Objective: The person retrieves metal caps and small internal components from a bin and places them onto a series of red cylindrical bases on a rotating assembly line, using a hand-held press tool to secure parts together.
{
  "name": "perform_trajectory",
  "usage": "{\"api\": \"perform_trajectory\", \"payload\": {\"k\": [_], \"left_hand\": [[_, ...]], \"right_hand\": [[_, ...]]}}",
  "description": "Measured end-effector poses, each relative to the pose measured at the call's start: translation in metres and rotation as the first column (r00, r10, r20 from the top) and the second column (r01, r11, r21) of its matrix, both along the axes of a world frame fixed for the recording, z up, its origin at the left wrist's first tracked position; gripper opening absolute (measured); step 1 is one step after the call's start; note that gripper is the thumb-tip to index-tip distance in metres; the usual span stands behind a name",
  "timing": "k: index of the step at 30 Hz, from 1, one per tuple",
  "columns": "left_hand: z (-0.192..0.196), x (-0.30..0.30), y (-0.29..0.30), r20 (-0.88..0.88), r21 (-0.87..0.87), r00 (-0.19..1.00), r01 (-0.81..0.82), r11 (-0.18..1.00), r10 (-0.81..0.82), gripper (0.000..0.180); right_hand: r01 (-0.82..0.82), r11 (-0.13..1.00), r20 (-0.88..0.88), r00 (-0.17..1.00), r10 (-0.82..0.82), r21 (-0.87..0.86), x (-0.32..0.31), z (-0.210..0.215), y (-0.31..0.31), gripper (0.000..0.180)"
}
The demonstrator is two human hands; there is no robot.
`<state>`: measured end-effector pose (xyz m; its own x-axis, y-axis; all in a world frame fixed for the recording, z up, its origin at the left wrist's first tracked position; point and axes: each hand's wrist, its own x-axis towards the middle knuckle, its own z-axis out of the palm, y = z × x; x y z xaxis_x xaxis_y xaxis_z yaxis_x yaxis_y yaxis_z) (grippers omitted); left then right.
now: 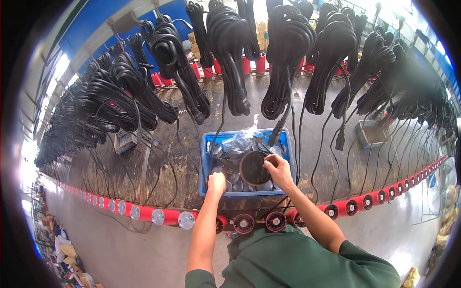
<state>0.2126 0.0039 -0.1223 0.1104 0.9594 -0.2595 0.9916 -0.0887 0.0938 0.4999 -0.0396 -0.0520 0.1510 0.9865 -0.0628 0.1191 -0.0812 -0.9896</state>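
Observation:
A blue plastic bin stands on the table in front of me, filled with several round silvery discs and a clear plastic bag. Inside it sits a round dark bowl; small contents in it are too fine to make out. My right hand is over the bowl's right rim, thumb and fingers pinched together. Over the bin's near left corner my left hand is closed, knuckles up. Whatever either hand grips is hidden or too small to name.
Coiled black power cables hang in a row above the worn table. Red cylinders line its near edge; leftward ones end in silver caps, those rightward show dark open ends. Small boxes stand either side.

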Motion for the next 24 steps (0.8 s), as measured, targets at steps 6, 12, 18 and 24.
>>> {"api": "perform_trajectory", "payload": {"k": [6, 12, 18, 24], "left_hand": [[0.104, 0.015, -0.066, 0.166, 0.344, 0.908, 0.312, 0.886, -0.384, 0.026], [0.084, 0.016, -0.095, 0.314, 0.248, 0.857, 0.342, 0.906, -0.409, 0.052], [0.117, 0.047, -0.126, 0.867, -0.359, -0.341, 0.078, 0.93, 0.363, 0.076], [0.147, 0.074, -0.163, 0.331, -0.456, -0.785, 0.353, 0.817, 0.524, 0.067]], "right_hand": [[0.064, 0.99, -0.156, 0.984, -0.083, -0.125, 0.052, 0.0, -0.046, 0.022], [-0.081, 0.98, -0.264, 0.964, 0.031, -0.181, 0.047, 0.02, -0.066, 0.025], [-0.314, 0.945, -0.371, 0.892, 0.259, -0.095, 0.026, 0.068, -0.068, 0.024], [-0.428, 0.856, 0.263, 0.896, 0.359, 0.29, -0.015, 0.09, -0.07, 0.016]]}}
